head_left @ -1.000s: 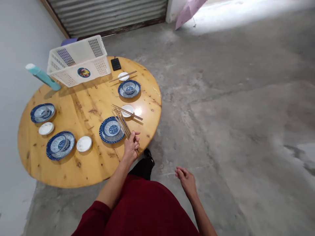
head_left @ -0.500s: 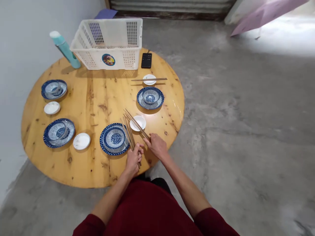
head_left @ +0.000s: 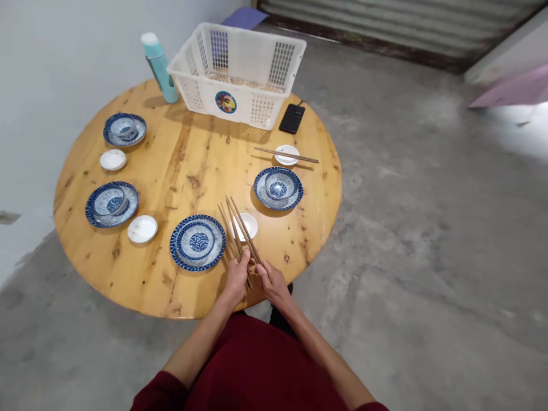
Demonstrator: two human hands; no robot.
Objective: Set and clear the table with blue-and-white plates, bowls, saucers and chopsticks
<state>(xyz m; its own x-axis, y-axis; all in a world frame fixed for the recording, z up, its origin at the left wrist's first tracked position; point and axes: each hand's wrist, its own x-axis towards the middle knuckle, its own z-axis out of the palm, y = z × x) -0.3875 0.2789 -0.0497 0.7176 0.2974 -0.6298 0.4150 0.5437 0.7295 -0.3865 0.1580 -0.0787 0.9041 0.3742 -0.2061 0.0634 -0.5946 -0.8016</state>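
Observation:
My left hand (head_left: 238, 278) is closed round a bundle of several wooden chopsticks (head_left: 237, 225) that fan out over the round wooden table (head_left: 188, 171). My right hand (head_left: 270, 281) pinches the near end of the rightmost chopsticks of that bundle. The sticks reach over a small white dish (head_left: 244, 226) to the right of a blue patterned plate with a bowl (head_left: 197, 242). Both hands sit at the table's near edge.
Three more blue plate-and-bowl sets (head_left: 278, 187) (head_left: 112, 203) (head_left: 124, 129) ring the table, each with a small white dish beside it. One pair of chopsticks (head_left: 286, 154) lies across the far right dish. A white basket (head_left: 238, 74), teal bottle (head_left: 160, 68) and black phone (head_left: 291, 118) stand at the back.
My right hand came up from beside my leg to the table and took hold of chopsticks in the bundle. The view swung so the table sits more centred.

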